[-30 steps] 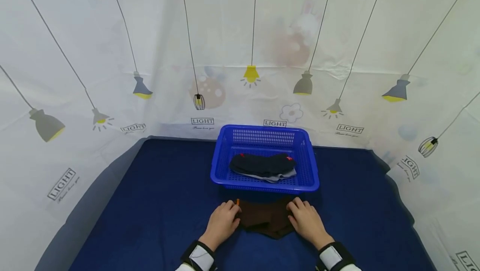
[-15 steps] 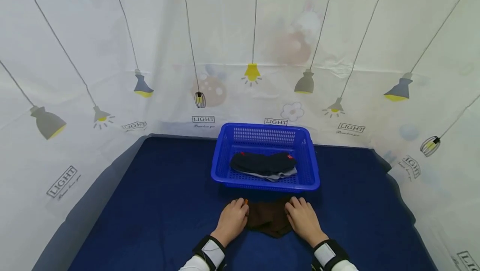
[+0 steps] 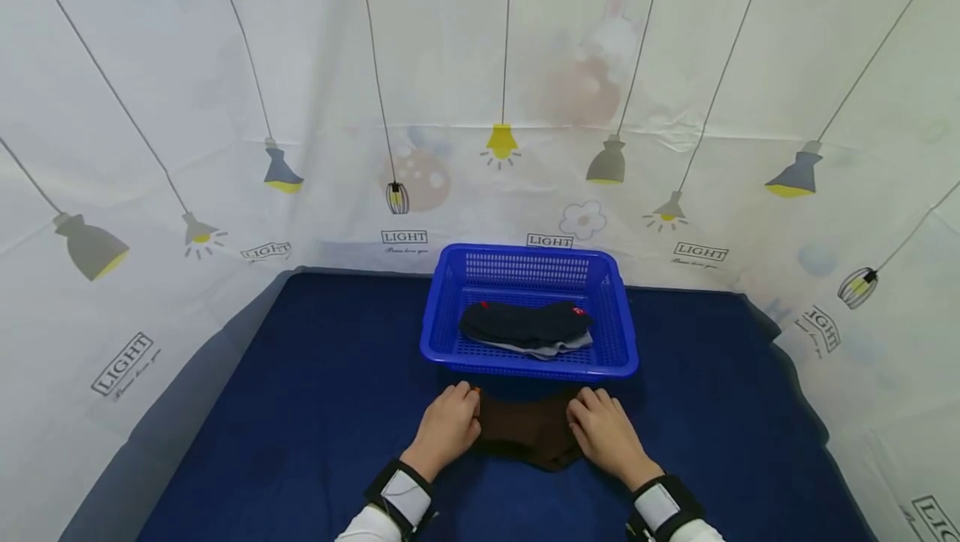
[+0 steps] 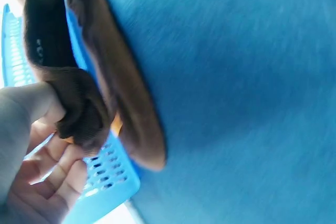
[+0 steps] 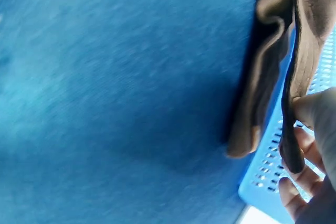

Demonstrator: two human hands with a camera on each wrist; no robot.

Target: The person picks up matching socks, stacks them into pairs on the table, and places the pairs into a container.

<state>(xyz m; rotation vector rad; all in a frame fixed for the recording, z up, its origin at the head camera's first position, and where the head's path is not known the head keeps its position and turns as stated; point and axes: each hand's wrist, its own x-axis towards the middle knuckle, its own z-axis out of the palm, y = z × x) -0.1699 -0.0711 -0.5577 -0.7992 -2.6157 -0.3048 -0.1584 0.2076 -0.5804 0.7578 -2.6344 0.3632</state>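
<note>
Between my hands in the head view is a brown sock (image 3: 521, 424), stretched sideways just in front of the blue basket. My left hand (image 3: 446, 424) pinches one end between thumb and fingers, near an orange patch. At the other end, the thumb and fingers of my right hand (image 3: 603, 434) grip the fabric. Both wrist views show this held sock (image 4: 81, 103) raised off the cloth. A second brown sock (image 4: 131, 108), also with a bit of orange, lies on the blue cloth beside it; in the right wrist view that sock (image 5: 247, 108) looks wrinkled.
Behind my hands stands the blue plastic basket (image 3: 528, 371) with perforated walls. Inside it lie dark socks (image 3: 525, 325) with red marks, over a light grey one (image 3: 553, 351). Dark blue cloth (image 3: 345, 409) covers the table, and a printed white curtain (image 3: 337, 92) encloses the back and sides.
My left hand first moved right, toward the right hand, then back left and slightly forward. The right hand shifted slightly left. The brown sock bunched up between them and is now stretched out again.
</note>
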